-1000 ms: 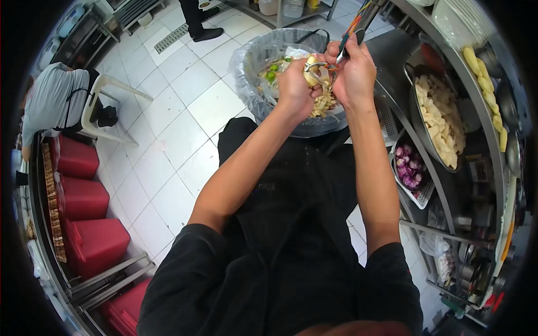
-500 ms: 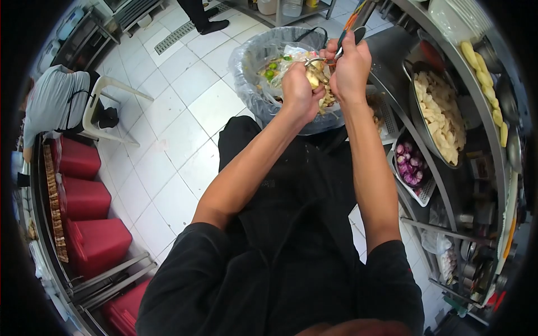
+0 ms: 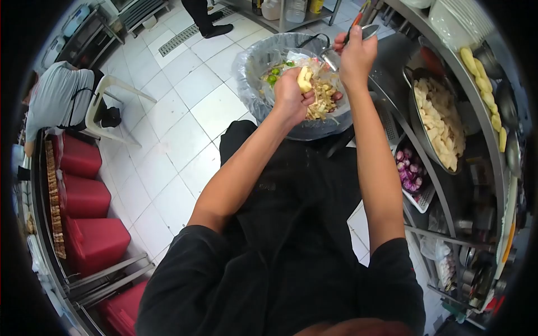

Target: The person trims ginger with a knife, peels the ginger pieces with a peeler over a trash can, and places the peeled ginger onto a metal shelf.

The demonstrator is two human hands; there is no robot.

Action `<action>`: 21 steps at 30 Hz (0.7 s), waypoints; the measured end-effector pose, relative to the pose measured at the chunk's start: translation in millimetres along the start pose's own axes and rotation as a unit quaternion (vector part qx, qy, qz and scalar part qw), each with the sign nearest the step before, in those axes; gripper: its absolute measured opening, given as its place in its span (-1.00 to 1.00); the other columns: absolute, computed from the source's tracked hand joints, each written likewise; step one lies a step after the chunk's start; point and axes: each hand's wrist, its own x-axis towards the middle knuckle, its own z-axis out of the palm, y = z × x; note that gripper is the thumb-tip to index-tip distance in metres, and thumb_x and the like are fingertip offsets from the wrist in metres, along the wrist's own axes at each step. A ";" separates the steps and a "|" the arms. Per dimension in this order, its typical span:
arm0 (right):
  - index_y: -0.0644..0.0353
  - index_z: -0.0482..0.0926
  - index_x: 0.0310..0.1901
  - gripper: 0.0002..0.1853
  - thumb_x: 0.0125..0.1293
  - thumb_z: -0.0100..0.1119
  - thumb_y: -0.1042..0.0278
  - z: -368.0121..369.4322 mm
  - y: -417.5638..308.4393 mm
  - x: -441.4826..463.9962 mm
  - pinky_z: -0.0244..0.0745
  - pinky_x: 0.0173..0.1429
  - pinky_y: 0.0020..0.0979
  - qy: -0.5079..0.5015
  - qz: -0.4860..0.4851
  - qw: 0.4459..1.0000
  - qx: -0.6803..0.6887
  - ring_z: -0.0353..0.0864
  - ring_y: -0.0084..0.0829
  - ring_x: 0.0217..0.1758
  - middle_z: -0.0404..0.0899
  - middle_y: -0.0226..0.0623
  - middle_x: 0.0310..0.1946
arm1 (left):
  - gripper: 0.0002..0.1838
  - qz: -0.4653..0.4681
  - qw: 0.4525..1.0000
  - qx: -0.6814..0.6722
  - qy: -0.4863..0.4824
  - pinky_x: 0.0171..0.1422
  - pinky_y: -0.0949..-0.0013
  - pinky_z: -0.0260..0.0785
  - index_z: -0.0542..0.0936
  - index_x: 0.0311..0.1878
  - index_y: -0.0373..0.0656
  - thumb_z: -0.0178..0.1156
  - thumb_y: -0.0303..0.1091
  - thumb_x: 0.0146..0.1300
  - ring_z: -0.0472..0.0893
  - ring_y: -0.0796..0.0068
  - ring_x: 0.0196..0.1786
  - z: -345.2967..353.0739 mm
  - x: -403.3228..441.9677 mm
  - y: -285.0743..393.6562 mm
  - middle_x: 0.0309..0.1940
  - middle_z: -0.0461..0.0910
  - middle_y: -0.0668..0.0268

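My left hand (image 3: pixel 291 96) is closed around a pale yellow piece of peeled ginger (image 3: pixel 305 80), which pokes out past the thumb. In my right hand (image 3: pixel 357 59) is a spoon-like metal tool (image 3: pixel 330 58); the fingers hide its middle, so its exact kind is unclear. The tool's rounded silver end points down-left, apart from the ginger. Both hands are over a bin lined with a clear plastic bag (image 3: pixel 246 84), where brownish peelings (image 3: pixel 322 103) and several green limes or similar scraps (image 3: pixel 273 75) lie.
At right, a metal shelf holds a large pan of pale peeled pieces (image 3: pixel 440 120), with purple shallots (image 3: pixel 410 171) in a white basket lower down. Red bins (image 3: pixel 92 241) line the left side. A person (image 3: pixel 59 98) sits on a white chair (image 3: pixel 103 109); another person's legs (image 3: pixel 204 19) stand ahead.
My right hand has moved up and right with the tool, away from the ginger. My left hand has shifted slightly left and down, still gripping the ginger.
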 end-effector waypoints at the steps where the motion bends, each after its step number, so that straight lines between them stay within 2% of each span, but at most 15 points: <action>1: 0.23 0.25 -0.26 -0.79 0.42 -0.06 0.27 0.7 -5.2 -5.5 0.40 -0.47 -0.47 -0.002 0.061 0.996 0.068 0.46 -0.49 -0.60 0.49 -0.30 -0.56 | -0.79 -0.003 1.000 0.004 -0.001 -0.59 0.50 0.02 0.37 -0.32 -0.17 -0.18 -0.26 0.32 0.25 0.55 -0.63 -0.6 0.4 2.0 -0.51 0.39 0.29; 5: 0.20 0.28 -0.20 -0.85 0.45 -0.14 0.30 2.9 -20.7 -27.3 0.46 -0.40 -0.42 -0.056 0.158 0.973 0.158 0.45 -0.45 -0.56 0.48 -0.26 -0.52 | -0.75 0.013 1.000 0.005 -0.025 -0.60 0.50 0.02 0.33 -0.25 -0.14 -0.22 -0.18 0.35 0.26 0.54 -0.64 6.7 -4.0 6.6 -0.52 0.38 0.31; 9: 0.22 0.33 -0.21 -0.85 0.45 -0.14 0.33 4.2 -23.4 -32.0 0.45 -0.40 -0.42 -0.083 0.167 0.971 0.153 0.44 -0.46 -0.55 0.47 -0.26 -0.52 | -0.72 0.025 0.999 0.020 -0.019 -0.63 0.49 0.01 0.30 -0.21 -0.12 -0.26 -0.11 0.37 0.26 0.55 -0.66 18.2 -6.9 7.9 -0.54 0.36 0.33; 14: 0.22 0.31 -0.23 -0.85 0.45 -0.15 0.33 4.1 -18.9 -32.0 0.42 -0.44 -0.48 -0.081 0.142 0.975 0.148 0.43 -0.50 -0.57 0.47 -0.27 -0.53 | -0.64 0.032 0.998 0.028 0.039 -0.67 0.50 -0.04 0.30 -0.21 -0.09 -0.26 0.03 0.41 0.22 0.58 -0.70 29.5 -11.6 5.3 -0.60 0.33 0.38; 17: 0.21 0.28 -0.24 -0.85 0.45 -0.14 0.33 8.9 -18.7 -35.7 0.42 -0.44 -0.47 -0.055 0.110 0.986 0.111 0.40 -0.51 -0.58 0.45 -0.28 -0.55 | -0.61 0.070 0.994 0.070 0.043 -0.69 0.51 -0.06 0.30 -0.21 -0.07 -0.26 0.07 0.44 0.19 0.61 -0.72 27.9 -10.9 -0.1 -0.62 0.31 0.39; 19: 0.20 0.26 -0.25 -0.84 0.45 -0.12 0.30 11.1 -18.4 -36.5 0.43 -0.39 -0.42 -0.051 0.077 0.993 0.071 0.37 -0.50 -0.58 0.41 -0.28 -0.57 | -0.63 0.088 0.992 0.083 0.034 -0.69 0.51 -0.05 0.30 -0.21 -0.08 -0.26 0.05 0.45 0.18 0.63 -0.71 26.2 -11.9 -2.5 -0.60 0.32 0.39; 21: 0.20 0.26 -0.25 -0.84 0.44 -0.12 0.31 11.5 -15.2 -35.1 0.40 -0.44 -0.45 -0.038 0.045 0.997 0.055 0.38 -0.51 -0.60 0.43 -0.29 -0.58 | -0.65 0.094 0.990 0.099 0.026 -0.68 0.51 -0.05 0.30 -0.21 -0.08 -0.24 0.01 0.46 0.17 0.63 -0.71 21.4 -12.2 -6.2 -0.57 0.33 0.38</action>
